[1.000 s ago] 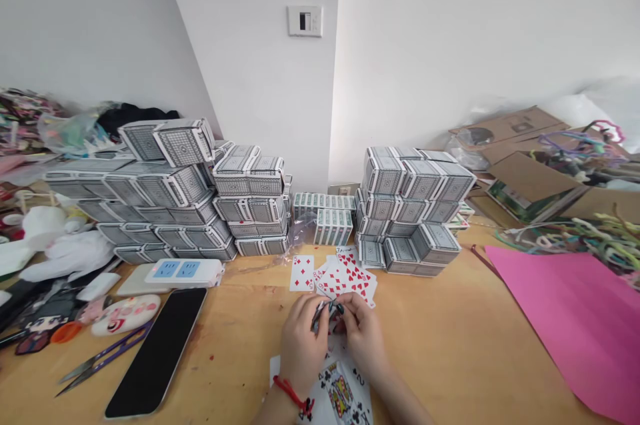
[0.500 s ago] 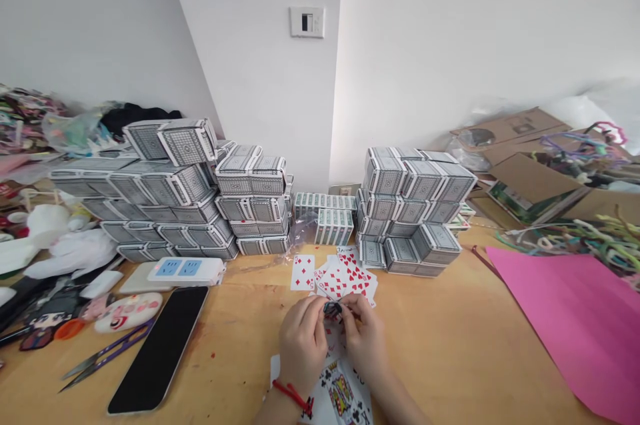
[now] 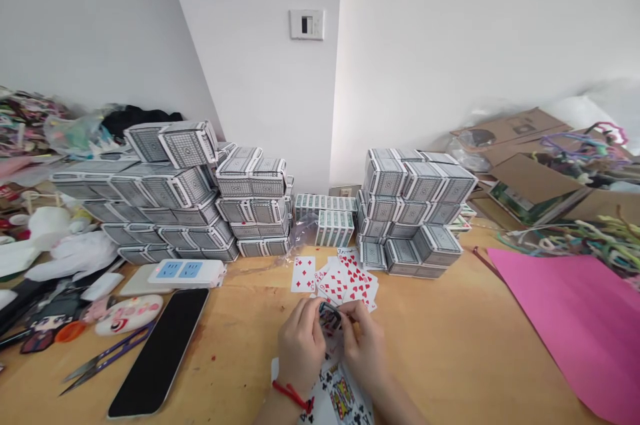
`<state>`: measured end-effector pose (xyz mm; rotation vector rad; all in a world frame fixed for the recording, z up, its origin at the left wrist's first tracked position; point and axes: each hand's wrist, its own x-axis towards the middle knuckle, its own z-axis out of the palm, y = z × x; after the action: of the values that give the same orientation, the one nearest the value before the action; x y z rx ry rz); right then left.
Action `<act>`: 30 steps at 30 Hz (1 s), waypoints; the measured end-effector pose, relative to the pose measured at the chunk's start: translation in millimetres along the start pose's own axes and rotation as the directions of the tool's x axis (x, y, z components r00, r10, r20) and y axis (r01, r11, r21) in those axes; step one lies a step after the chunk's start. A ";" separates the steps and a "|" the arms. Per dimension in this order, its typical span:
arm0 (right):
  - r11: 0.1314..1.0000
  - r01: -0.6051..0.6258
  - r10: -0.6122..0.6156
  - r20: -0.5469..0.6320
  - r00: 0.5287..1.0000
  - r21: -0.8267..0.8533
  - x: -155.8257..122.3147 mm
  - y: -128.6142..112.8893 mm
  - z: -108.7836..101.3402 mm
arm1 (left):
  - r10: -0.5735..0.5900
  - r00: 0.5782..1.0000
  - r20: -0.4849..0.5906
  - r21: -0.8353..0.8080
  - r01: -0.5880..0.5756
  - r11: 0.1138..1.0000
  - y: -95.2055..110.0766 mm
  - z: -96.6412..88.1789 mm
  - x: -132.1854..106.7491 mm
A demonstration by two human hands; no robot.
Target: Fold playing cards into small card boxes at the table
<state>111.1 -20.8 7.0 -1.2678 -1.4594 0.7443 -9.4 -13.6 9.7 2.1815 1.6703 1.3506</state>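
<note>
mostly hidden: cards (image 3: pixel 330 315); left hand (image 3: pixel 300 347), right hand (image 3: pixel 364 347) fingers seemingly clamped on them.

Glossy paper playing cards (image 3: pixel 350 281) lie on a smooth wooden table (image 3: pixel 450 345) beside matt pink paper (image 3: pixel 575 318).

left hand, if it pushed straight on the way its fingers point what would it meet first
Probably the fanned diamond cards on the table, just beyond the left hand and the card packet it pinches with the right hand; height above them is unclear.
</note>
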 end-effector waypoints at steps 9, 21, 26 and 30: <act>0.997 -0.067 0.069 -0.047 0.997 0.029 3.0 3.5 -2.0 | -0.079 0.992 0.095 -0.091 0.088 0.992 0.7 0.1 3.5; 0.858 -0.290 0.249 0.151 0.957 0.423 6.5 -0.4 1.0 | -0.299 0.934 0.196 -0.325 0.350 0.878 5.2 -5.5 9.1; 0.901 -0.257 0.184 0.228 0.956 0.349 5.9 1.3 0.6 | -0.347 0.882 0.319 -0.406 0.458 0.791 9.3 -1.8 9.3; 0.914 -0.244 0.154 0.278 0.948 0.325 7.2 -1.2 -3.0 | -0.287 0.839 0.463 -0.447 0.500 0.741 4.6 -1.1 11.4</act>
<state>114.0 -14.7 11.1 -1.0778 -1.3202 1.2842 -6.5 -6.6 19.5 1.5019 1.2861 1.0436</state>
